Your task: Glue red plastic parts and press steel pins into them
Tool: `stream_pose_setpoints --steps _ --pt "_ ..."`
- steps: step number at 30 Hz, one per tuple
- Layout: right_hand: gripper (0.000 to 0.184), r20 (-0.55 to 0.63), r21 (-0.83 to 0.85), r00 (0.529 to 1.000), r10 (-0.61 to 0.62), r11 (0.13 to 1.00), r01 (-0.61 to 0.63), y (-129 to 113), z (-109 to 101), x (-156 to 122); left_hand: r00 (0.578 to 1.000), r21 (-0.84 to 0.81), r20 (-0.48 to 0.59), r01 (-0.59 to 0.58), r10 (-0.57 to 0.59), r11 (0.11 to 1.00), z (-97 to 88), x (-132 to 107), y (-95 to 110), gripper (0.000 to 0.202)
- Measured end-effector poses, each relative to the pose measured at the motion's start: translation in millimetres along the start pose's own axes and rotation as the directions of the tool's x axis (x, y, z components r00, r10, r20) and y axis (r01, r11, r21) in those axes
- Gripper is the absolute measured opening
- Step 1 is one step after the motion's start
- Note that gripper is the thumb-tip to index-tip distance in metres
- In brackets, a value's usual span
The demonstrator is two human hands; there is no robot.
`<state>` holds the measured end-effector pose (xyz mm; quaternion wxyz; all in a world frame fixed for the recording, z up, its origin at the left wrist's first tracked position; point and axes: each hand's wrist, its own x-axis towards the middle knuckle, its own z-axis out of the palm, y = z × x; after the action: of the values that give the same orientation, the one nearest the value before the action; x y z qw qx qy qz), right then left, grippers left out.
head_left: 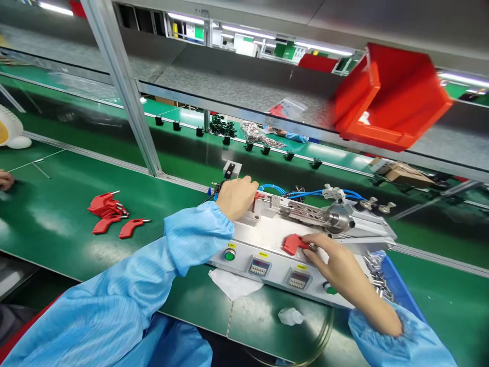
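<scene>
A bench machine [263, 234] with a white top plate, a metal slide and a round chuck stands before me. My left hand [237, 198] is closed over the left end of its fixture; my fingers hide what they grip. Just right of them, a bit of red part [256, 200] shows in the fixture. On the top plate lies a red plastic handle [292, 244], its short metal end between the thumb and fingers of my right hand [332, 257]. Several similar red handles [105, 209] with metal pins lie in a group on the green bench at left.
A blue bin [405, 285] of metal parts stands right of the machine. A white cloth [235, 284] and small white bottle [291, 316] lie in front. An orange bin [397, 97] sits on the shelf above. Another person's hand [5, 181] shows at far left.
</scene>
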<state>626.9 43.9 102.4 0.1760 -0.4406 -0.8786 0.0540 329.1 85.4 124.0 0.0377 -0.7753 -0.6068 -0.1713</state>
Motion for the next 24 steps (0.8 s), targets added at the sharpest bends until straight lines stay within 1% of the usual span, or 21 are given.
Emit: stream_pose_setpoints --steps 2,6,10,14,16,18,20,22,24 --pt "0.024 -0.005 0.001 1.000 -0.006 1.000 0.006 1.7 -2.6 -8.6 1.000 0.024 -0.010 -0.019 0.019 1.000 3.5 -3.3 1.3 0.021" --pt "0.024 -0.020 0.007 0.999 -0.029 1.000 0.029 7.8 -1.9 -16.4 0.994 0.049 -0.072 -0.080 0.084 0.996 13.6 -13.7 -0.8 0.017" --pt "0.028 -0.068 0.012 0.995 -0.069 0.998 0.070 14.0 0.8 -24.4 0.992 0.062 -0.091 -0.078 0.084 0.995 22.1 -23.9 -2.9 0.018" --pt "0.028 -0.151 -0.029 0.985 -0.078 0.997 0.074 19.8 -6.9 -48.0 0.977 0.016 -0.177 -0.116 0.117 0.993 33.1 -36.3 -11.1 0.023" --pt "0.024 -0.167 -0.026 0.985 -0.033 0.999 0.029 21.8 -14.8 -63.7 0.965 -0.028 -0.217 -0.155 0.145 0.988 36.5 -40.5 -17.5 0.027" --pt "0.021 -0.144 -0.023 0.989 0.032 0.999 -0.035 21.9 -22.3 -79.2 0.954 -0.076 -0.246 -0.196 0.172 0.978 35.5 -44.5 -22.4 0.029" --pt "0.022 -0.078 -0.041 0.992 0.097 0.994 -0.100 20.5 -25.4 -93.4 0.934 -0.117 -0.283 -0.261 0.220 0.958 30.4 -53.0 -24.2 0.029" --pt "0.024 -0.006 -0.092 0.990 0.143 0.986 -0.143 18.5 -21.6 -106.0 0.897 -0.160 -0.343 -0.348 0.279 0.924 24.3 -70.7 -24.0 0.023" --pt "0.025 0.024 -0.142 0.985 0.169 0.976 -0.164 17.0 -11.9 -116.7 0.867 -0.209 -0.408 -0.393 0.285 0.896 22.2 -97.4 -23.6 0.015"
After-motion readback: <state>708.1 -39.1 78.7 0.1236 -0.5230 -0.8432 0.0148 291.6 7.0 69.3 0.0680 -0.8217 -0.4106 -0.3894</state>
